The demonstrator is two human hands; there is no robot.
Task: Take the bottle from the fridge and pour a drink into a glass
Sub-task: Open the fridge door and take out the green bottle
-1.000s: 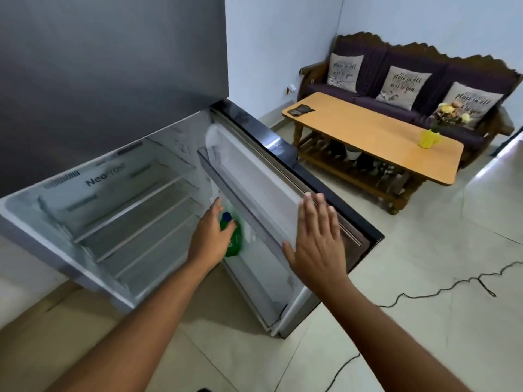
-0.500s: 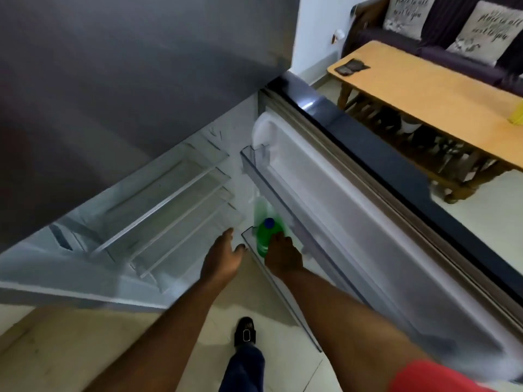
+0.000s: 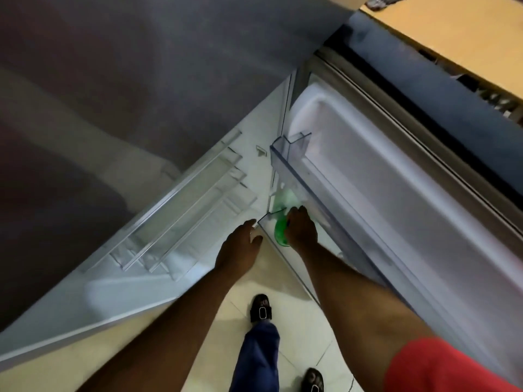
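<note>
My right hand (image 3: pixel 301 229) is closed over the top of the green bottle (image 3: pixel 280 236), fingers curled around its neck and cap — the cap itself is hidden under my palm. The bottle stands in the lower door bin (image 3: pixel 268 230) of the open fridge door (image 3: pixel 396 179), at about one o'clock from my front foot (image 3: pixel 261 308). My left hand (image 3: pixel 239 247) is at nine o'clock from the bottle, just beside the corner of the bin. Its fingers are loose and hold nothing; whether the tips touch the plastic edge I cannot tell.

To do this step well, I think I should first make the grip firm low on the neck, not only on the cap, because a cold bottle may be wet and can slip. Then lift straight up until the bottom is above the bin wall — the upper door bin (image 3: pixel 291 145) at twelve o'clock leaves not much room, so I should tilt the top toward me. The left hand can steady the bin or take the body of the bottle when it comes free.
</note>
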